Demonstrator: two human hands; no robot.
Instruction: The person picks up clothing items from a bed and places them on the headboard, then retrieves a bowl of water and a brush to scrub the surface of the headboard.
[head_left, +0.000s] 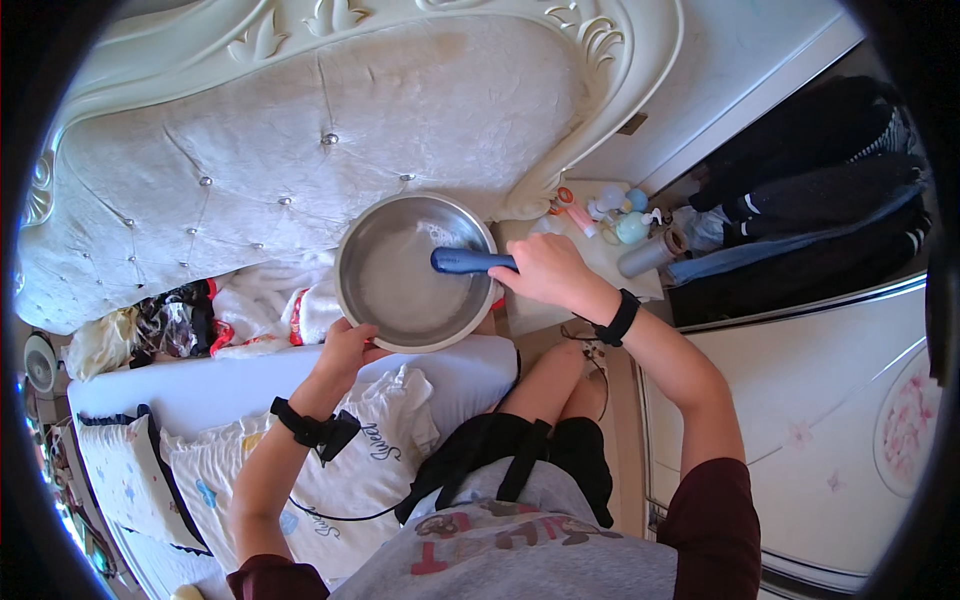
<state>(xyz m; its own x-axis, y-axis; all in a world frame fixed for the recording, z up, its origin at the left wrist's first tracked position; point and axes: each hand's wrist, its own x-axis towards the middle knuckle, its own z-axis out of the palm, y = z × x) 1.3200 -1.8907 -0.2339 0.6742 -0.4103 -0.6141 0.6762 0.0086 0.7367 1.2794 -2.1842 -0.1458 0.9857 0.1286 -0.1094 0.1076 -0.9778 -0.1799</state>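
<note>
A round stainless steel basin (365, 300) is held up in front of the headboard, tilted so that its inside shows. Cloudy liquid (410, 290) lies in it, with a little white foam near the far side. My left hand (348, 350) grips the near left rim, thumb over the edge. In my right hand (550, 270) is the handle of a dark blue brush (462, 261). Its broad end reaches over the basin beside the foam; any bristles are hidden from this view. The fingers of my right hand are closed round the handle.
Behind the basin rises a tufted pale headboard (230, 180) with a carved frame. A bedside table (605, 265) with bottles and a grey cylinder stands at right, beside a wardrobe of dark clothes (820, 190). Clothes, pillows (130, 470) and a printed cloth (330, 440) lie on the bed.
</note>
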